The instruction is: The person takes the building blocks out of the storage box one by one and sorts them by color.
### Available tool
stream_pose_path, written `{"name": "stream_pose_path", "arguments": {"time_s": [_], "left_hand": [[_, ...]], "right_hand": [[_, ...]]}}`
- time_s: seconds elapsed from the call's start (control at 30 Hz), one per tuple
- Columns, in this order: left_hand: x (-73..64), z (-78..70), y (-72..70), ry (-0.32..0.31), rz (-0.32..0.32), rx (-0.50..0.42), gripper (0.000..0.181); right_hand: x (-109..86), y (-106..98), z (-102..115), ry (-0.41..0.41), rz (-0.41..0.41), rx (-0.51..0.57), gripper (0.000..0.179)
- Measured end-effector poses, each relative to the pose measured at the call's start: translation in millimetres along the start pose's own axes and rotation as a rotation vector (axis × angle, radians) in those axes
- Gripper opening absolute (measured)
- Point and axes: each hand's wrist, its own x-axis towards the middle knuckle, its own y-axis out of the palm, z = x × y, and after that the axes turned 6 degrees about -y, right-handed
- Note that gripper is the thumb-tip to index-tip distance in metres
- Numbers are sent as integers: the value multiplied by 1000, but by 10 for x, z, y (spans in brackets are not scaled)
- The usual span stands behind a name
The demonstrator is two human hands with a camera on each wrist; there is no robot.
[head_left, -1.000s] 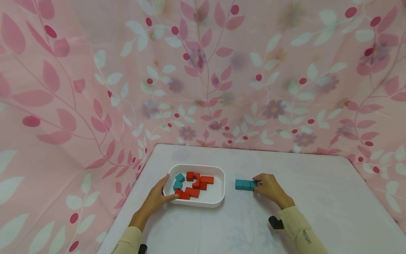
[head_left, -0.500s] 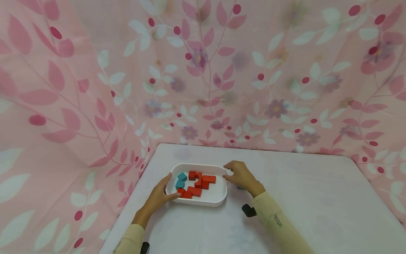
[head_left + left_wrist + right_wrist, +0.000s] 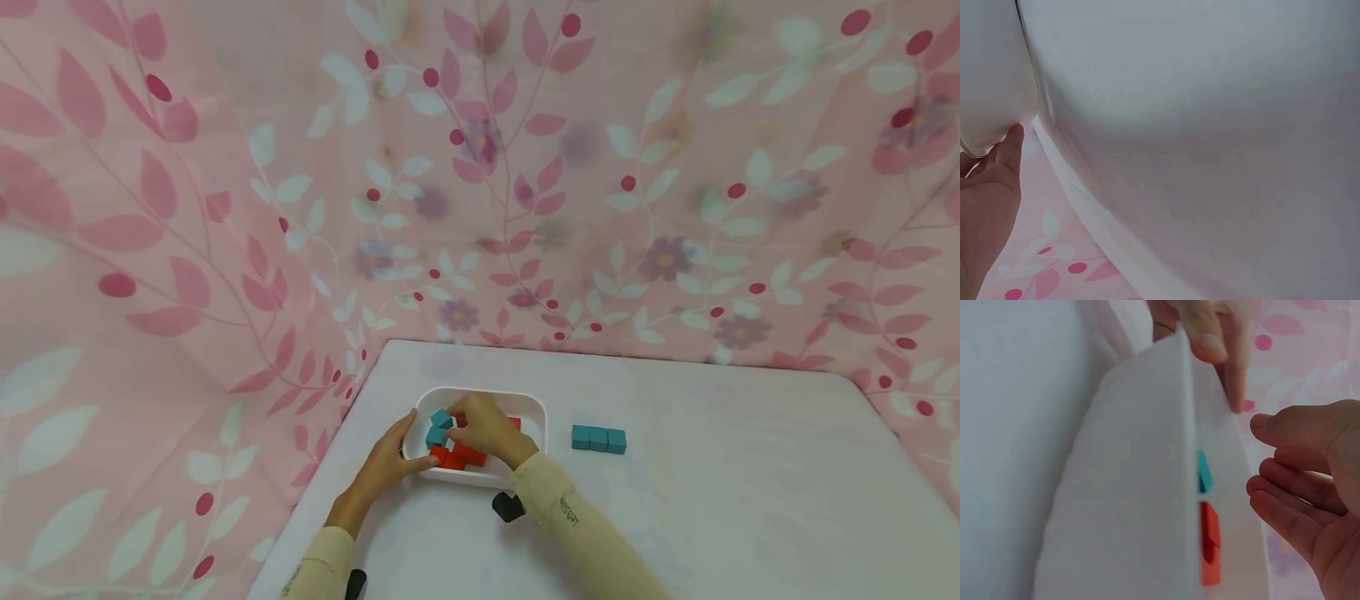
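A white oval-cornered tray [image 3: 546,433] holds several red blocks [image 3: 450,459] and two teal cubes [image 3: 436,437]. My left hand [image 3: 386,460] grips its left end, thumb over the near rim, fingers along the outside; in the left wrist view the fingertips of that hand [image 3: 997,187] touch the tray's outer wall [image 3: 994,69]. Over the middle of the tray reaches my right hand [image 3: 487,427], fingertips beside the teal cubes and covering some red blocks. The right wrist view shows this hand [image 3: 1310,481] with thumb and fingers apart, nothing between them.
To the right of the tray, three teal cubes [image 3: 597,439] stand in a row on the white-covered table [image 3: 720,483]. Pink floral cloth [image 3: 600,208] hangs behind and at the left. A black wrist device [image 3: 508,507] sits under the right sleeve.
My right hand has left the row of teal cubes, moving left over the rim into the tray. The row now shows fully. My left hand keeps its hold on the tray.
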Motion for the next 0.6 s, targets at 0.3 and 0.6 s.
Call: {"name": "stream_pose_path", "arguments": {"time_s": [0.3,0.6], "left_hand": [[-1,15,-5,63,-11,-8,103],[-10,35,1,79,-26,-10,102]], "right_hand": [[129,277,20,96,25,17,29],[134,468,-61,110,-9,9,8]]}}
